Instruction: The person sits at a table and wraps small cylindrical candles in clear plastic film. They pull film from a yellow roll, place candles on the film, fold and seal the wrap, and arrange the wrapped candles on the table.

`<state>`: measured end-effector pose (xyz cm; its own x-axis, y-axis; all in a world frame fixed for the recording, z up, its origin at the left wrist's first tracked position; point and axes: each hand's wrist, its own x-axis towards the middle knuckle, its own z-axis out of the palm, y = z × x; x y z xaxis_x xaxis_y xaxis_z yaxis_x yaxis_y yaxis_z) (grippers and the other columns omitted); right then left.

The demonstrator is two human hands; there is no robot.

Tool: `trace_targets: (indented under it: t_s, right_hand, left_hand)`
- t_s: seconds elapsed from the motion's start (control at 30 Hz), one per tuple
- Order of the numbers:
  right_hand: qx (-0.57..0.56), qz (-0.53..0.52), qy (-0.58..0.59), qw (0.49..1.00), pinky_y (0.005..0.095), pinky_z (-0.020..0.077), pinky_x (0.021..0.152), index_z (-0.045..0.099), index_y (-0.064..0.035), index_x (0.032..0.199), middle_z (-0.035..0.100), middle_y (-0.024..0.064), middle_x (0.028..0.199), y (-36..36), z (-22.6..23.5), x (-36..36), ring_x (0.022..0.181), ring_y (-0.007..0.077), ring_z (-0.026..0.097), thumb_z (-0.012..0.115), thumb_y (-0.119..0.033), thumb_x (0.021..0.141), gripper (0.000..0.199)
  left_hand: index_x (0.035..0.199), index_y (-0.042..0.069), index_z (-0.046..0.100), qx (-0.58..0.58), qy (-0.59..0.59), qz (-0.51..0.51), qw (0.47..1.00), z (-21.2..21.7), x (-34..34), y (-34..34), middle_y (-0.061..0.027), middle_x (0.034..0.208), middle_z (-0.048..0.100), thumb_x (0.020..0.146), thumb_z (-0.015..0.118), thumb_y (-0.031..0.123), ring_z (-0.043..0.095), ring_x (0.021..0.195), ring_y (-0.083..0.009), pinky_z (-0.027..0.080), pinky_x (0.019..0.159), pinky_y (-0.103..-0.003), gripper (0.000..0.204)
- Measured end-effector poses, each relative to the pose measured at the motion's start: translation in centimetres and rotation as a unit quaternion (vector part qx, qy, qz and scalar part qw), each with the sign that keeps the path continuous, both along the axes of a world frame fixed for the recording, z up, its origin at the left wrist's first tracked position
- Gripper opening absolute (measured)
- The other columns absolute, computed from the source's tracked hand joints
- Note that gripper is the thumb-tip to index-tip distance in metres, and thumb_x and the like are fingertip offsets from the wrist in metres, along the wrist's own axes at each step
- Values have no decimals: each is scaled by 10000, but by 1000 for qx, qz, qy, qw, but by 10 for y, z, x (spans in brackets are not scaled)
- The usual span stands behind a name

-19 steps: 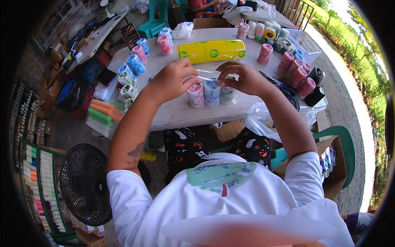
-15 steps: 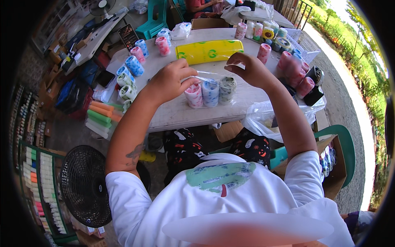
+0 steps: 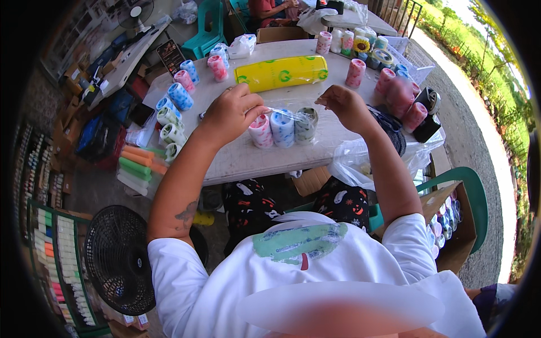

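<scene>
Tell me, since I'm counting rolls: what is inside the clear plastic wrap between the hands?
Three patterned rolls stand side by side inside the clear wrap: pink, blue, grey-green. Anything behind them is hidden.

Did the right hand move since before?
Yes. The right hand moved rightward, away from the three wrapped rolls, toward the table's right side.

Daylight was strong and came from the upper right, where the grass verge (image 3: pixel 496 73) and the paved strip beside it were nearly washed out. The pale worktop (image 3: pixel 248 155) was evenly bright, with only soft shadows under the left hand (image 3: pixel 234 112) and right hand (image 3: pixel 344 104). Clear plastic wrap (image 3: pixel 293 115) between them caught small glints. The left side, around the shelves (image 3: pixel 51 265) and the black fan (image 3: pixel 115 259), sat in deeper shade. Straight edges bowed hard toward the rim, which ended in a black circular border. A smeared, blurred patch covered the lower centre; the middle was sharp.
</scene>
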<state>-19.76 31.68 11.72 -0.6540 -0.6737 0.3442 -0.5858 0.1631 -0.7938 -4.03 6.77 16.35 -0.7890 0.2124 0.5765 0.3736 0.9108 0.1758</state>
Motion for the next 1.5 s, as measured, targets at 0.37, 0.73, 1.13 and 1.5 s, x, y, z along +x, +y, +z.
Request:
trace_targets:
  t_s: [0.37,0.73,1.13,1.5]
  right_hand:
    - [-99,-3,43,994,287,512,707,596,20,913,690,105,851,2,-19,5,782,154,655,613,-42,882,71]
    - [-190,43,-63,979,273,492,775,518,16,967,665,135,964,-4,-30,23,887,150,628,580,-51,917,104]
    - [-264,32,-54,963,294,464,890,483,3,982,648,129,1062,0,-57,41,1040,170,595,508,-53,959,66]
    - [-234,51,-72,968,339,471,902,473,4,1133,536,138,1251,2,-53,43,1132,177,528,667,-163,880,359]
  left_hand:
    - [1368,143,371,-113,-80,13,990,-24,-36,57,-142,1360,423,660,783,452,399,1274,-347,296,1071,-440,875]
    - [1219,140,389,-15,-69,-56,996,-39,-49,64,-115,1125,575,701,788,270,578,1031,-343,430,894,-434,667]
    - [1045,99,614,89,56,-5,994,-52,-37,81,-79,1083,642,736,756,178,595,1030,-301,419,936,-396,349]
    - [850,30,632,132,-4,-81,988,-18,-56,75,-115,814,642,792,683,69,631,772,-277,494,681,-353,86]
